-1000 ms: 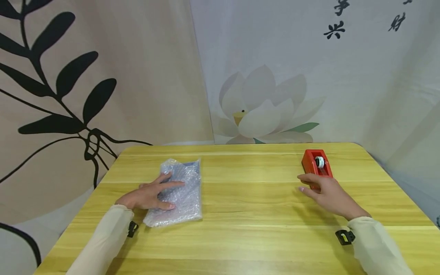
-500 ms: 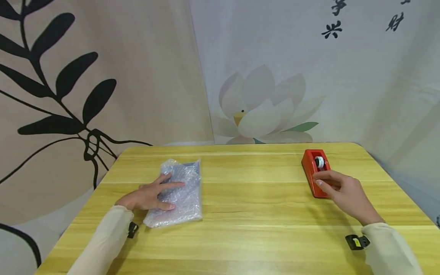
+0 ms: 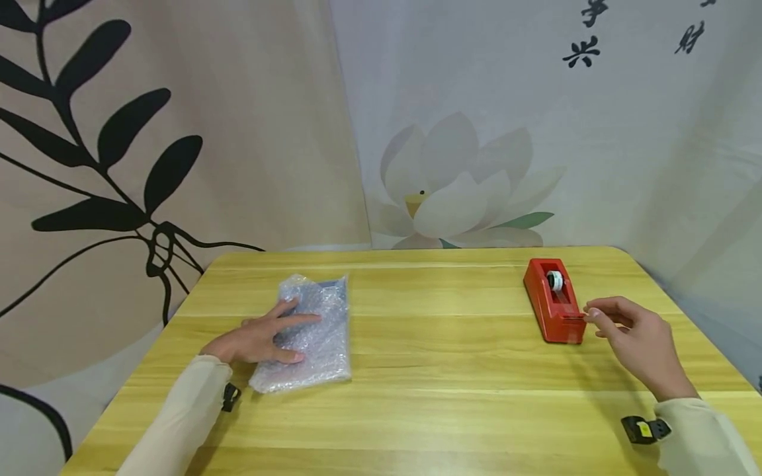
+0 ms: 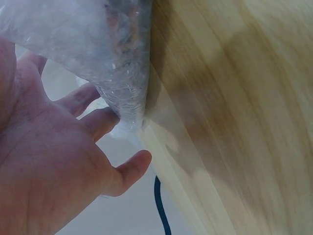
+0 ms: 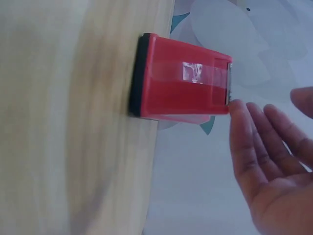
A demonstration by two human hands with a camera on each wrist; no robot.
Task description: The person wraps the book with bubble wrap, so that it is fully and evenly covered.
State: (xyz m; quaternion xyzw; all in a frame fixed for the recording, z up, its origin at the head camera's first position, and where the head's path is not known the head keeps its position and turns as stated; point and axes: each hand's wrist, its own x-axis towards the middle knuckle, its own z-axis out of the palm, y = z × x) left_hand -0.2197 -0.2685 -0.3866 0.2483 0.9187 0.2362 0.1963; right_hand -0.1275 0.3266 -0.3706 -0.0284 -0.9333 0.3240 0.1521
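Note:
A flat packet in bubble wrap (image 3: 324,354) lies on the left part of the table. My left hand (image 3: 264,334) rests on its left side with fingers spread; in the left wrist view the palm (image 4: 46,142) faces the camera and the wrap hides some fingers. A red tape dispenser (image 3: 553,301) stands at the back right with a small roll (image 3: 555,280) in it. Beside its front end is my right hand (image 3: 637,344), thumb and forefinger close together at the cutter's right corner. In the right wrist view, clear tape (image 5: 193,72) lies over the dispenser's front, and a fingertip touches the cutter edge (image 5: 229,83).
The yellow wooden table (image 3: 428,410) spans the lower view, its back edge close to the hanging cloth (image 3: 464,73) printed with a lotus and characters. Another cloth (image 3: 268,132) with dark leaves hangs at the left. Small black cameras sit at both wrists.
My right hand has moved right, from over the tape dispenser to beside its front corner, so more of the dispenser shows. The left hand and the packet have stayed in place.

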